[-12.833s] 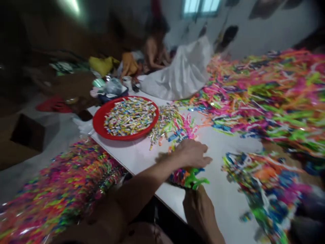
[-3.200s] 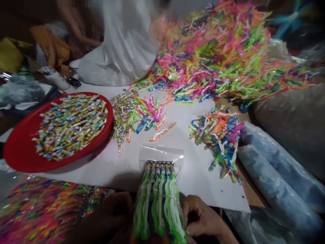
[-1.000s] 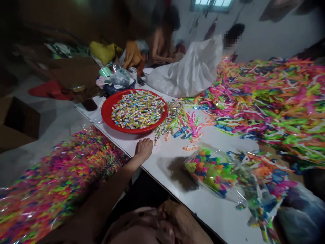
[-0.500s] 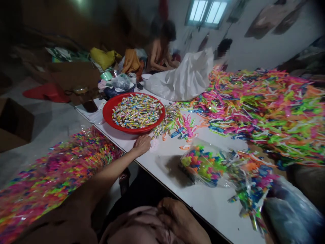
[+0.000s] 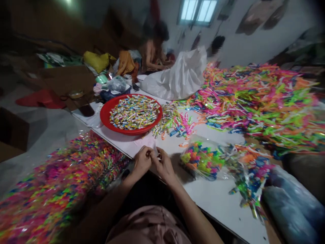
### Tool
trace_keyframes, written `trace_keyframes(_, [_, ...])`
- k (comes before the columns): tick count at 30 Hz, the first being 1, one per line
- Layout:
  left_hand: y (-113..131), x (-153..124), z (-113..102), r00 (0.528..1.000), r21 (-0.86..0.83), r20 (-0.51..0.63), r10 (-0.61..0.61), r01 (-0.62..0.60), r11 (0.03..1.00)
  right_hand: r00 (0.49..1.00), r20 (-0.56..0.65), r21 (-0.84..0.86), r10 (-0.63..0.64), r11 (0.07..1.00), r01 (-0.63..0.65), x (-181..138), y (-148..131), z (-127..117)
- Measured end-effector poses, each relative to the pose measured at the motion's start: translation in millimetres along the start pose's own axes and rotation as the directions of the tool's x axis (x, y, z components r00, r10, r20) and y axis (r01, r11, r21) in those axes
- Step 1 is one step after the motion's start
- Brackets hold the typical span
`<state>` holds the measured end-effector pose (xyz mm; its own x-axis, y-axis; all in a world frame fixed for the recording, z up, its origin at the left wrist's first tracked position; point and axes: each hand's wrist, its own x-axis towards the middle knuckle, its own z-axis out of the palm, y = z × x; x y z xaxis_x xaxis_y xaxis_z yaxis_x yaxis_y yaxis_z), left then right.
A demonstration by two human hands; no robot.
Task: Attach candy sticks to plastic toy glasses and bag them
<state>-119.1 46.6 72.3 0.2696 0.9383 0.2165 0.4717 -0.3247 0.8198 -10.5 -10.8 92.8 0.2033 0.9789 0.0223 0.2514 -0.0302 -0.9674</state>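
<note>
My left hand (image 5: 142,160) and my right hand (image 5: 164,164) meet over the table's near edge, fingers curled and pinched together. A small pale piece shows between the fingertips, too small to name. Just beyond them a thin pinkish-white sheet (image 5: 143,141) lies on the table. Past it stands a round red tray (image 5: 104,119) heaped with small printed, candy-like rolls (image 5: 134,113). Right of the tray is a loose pile of similar rolls and bright plastic pieces (image 5: 186,123). A clear bag of colourful plastic pieces (image 5: 203,161) lies right of my hands.
A big heap of bright plastic pieces (image 5: 254,98) covers the far right of the white table (image 5: 213,200). A white sack (image 5: 175,81) stands behind the tray. Packed clear bags (image 5: 63,176) lie at my left. A co-worker (image 5: 154,51) sits across the table.
My left hand has drawn back from beside the red tray. My right hand has risen from my lap to meet it, and both now pinch together. The view has shifted slightly.
</note>
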Motion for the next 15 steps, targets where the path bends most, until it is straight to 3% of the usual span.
trace_keyframes(3, [26, -23, -10, 0.993, -0.103, 0.023, 0.117, -0.114, 0.988, 0.997, -0.038, -0.03, -0.063, 0.998, 0.062, -15, -4, -4])
trace_keyframes(7, [63, -19, -38, 0.945, -0.338, 0.275, 0.177, -0.078, 0.938, 0.965, -0.073, -0.237, -0.254, 0.944, 0.23, -64, -34, -52])
trace_keyframes(9, [88, 1, -49, 0.949, -0.387, 0.243, 0.201, -0.095, 0.917, 0.904, -0.081, -0.442, -0.419, 0.828, 0.344, -92, -64, -90])
trace_keyframes(11, [118, 29, -52, 0.955, -0.365, 0.101, 0.278, -0.224, 0.904, 0.825, -0.164, -0.668, -0.54, 0.676, 0.31, -114, -95, -131])
trace_keyframes(12, [134, 43, -50, 0.927, -0.329, 0.075, 0.368, -0.325, 0.887, 0.78, -0.2, -0.751, -0.592, 0.604, 0.266, -120, -108, -150])
trace_keyframes(13, [150, 56, -44, 0.871, -0.267, 0.129, 0.473, -0.429, 0.863, 0.745, -0.215, -0.81, -0.632, 0.541, 0.226, -123, -119, -166])
trace_keyframes(14, [166, 68, -36, 0.786, -0.187, 0.223, 0.576, -0.545, 0.817, 0.733, -0.194, -0.854, -0.652, 0.481, 0.201, -121, -127, -180])
trace_keyframes(15, [180, 78, -26, 0.686, -0.095, 0.355, 0.635, -0.65, 0.754, 0.755, -0.139, -0.89, -0.641, 0.415, 0.189, -115, -132, -190])
